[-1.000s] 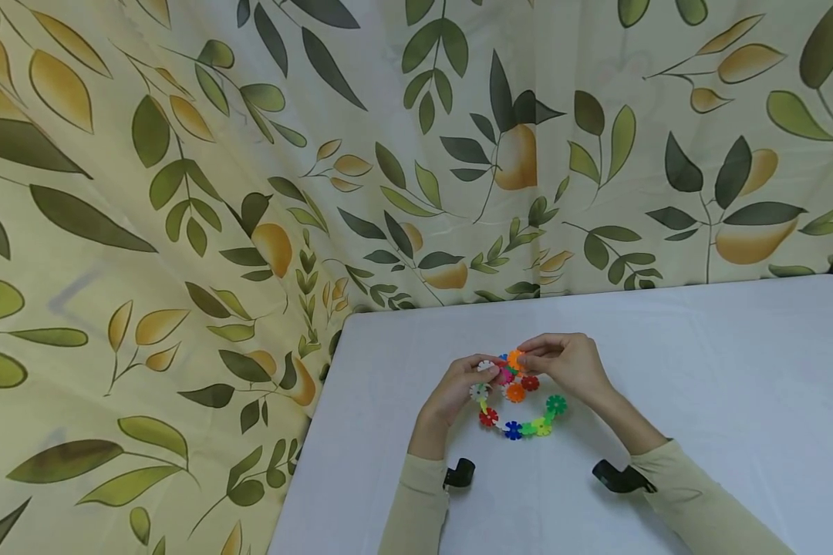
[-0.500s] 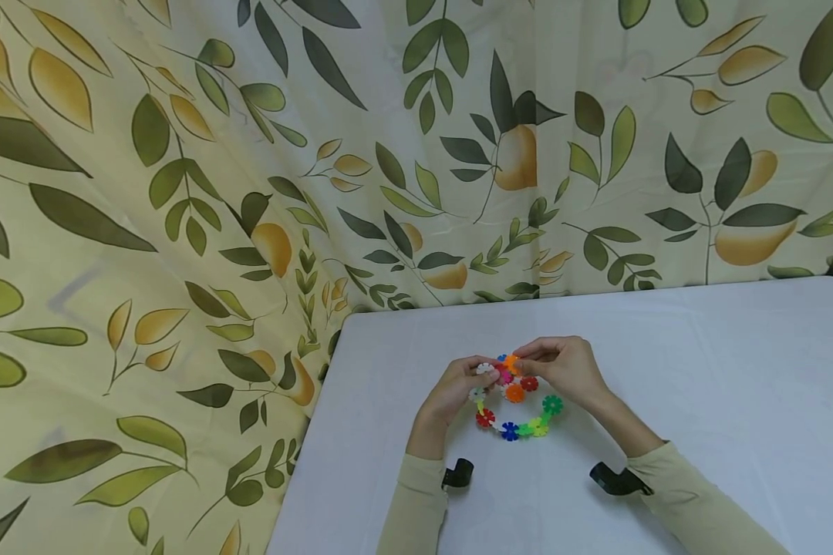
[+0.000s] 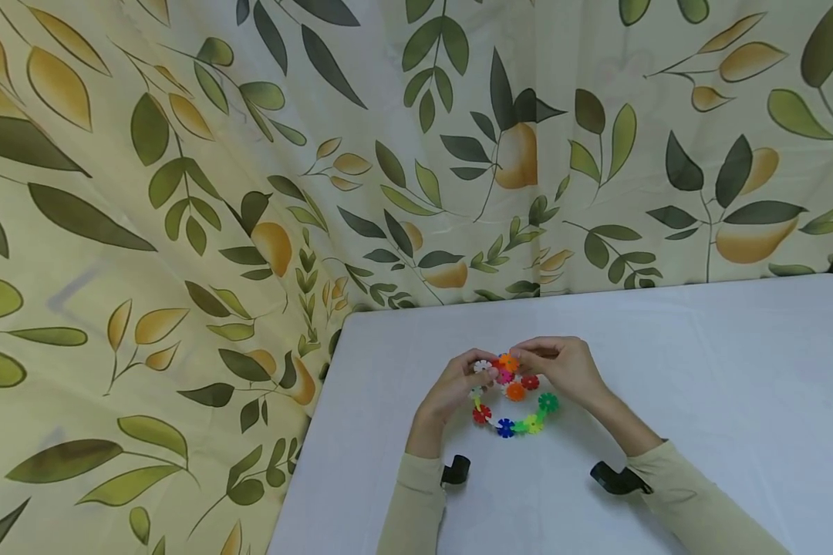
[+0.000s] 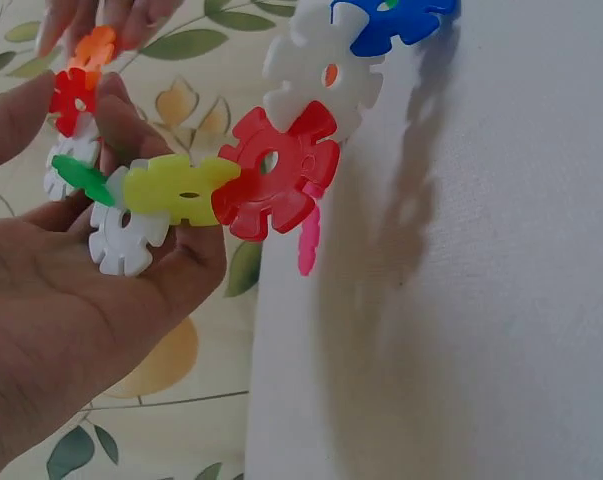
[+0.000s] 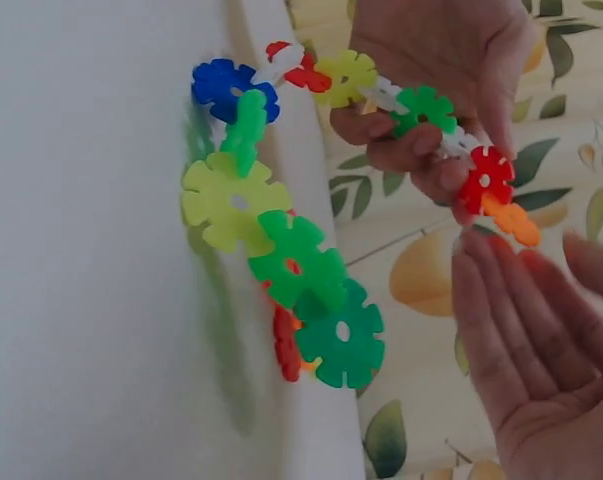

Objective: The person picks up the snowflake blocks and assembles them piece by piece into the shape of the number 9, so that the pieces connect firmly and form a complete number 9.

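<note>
A chain of colourful notched plastic discs, the interlocking snowflake kind, hangs in a loop over the table. My left hand grips its upper end; thumb and fingers pinch near a red disc, with a white disc by the fingers. An orange disc is joined to that red one at the chain's end. My right hand has its fingers extended close beside the orange disc, its thumb apart from it. Whether the fingertips touch the disc is hard to tell. Green discs hang at the other end.
The table has a white cover. Behind and to the left hangs a leaf-patterned curtain. A black wrist camera sits on the right wrist, another black camera on the left.
The hanging part of the chain has swung slightly left. The orange disc and my right hand have shifted a little left as well. My left hand keeps its grip.
</note>
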Action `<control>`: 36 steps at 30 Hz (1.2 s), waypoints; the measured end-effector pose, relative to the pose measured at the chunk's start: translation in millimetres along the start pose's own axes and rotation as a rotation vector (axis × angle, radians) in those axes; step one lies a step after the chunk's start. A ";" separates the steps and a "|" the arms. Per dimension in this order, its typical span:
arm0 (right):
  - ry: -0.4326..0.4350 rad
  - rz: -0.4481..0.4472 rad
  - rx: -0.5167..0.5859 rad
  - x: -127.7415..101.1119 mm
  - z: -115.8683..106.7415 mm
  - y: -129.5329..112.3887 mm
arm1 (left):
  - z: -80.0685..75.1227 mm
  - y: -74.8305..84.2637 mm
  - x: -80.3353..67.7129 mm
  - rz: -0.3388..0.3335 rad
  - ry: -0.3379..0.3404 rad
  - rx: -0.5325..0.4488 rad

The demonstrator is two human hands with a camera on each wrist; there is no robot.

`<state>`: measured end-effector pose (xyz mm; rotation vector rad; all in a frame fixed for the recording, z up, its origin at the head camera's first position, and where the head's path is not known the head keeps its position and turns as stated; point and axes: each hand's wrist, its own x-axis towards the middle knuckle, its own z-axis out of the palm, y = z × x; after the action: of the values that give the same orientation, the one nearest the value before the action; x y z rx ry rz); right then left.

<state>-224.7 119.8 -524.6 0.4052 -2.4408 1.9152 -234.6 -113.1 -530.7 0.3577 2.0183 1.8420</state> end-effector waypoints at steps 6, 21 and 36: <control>0.020 -0.020 -0.366 0.8 -1.5 14.3 | 0.4 -2.7 0.0 -0.006 0.013 0.022; -0.125 0.020 -0.632 3.1 -2.5 37.5 | 1.8 -1.7 1.8 0.009 -0.025 0.036; -0.022 -0.052 -0.416 3.5 -3.1 26.6 | 4.4 -3.9 2.5 -0.032 0.007 -0.058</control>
<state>-234.2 127.9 -548.6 0.4666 -2.7145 1.3355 -234.6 -108.5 -535.2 0.3016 1.9593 1.8796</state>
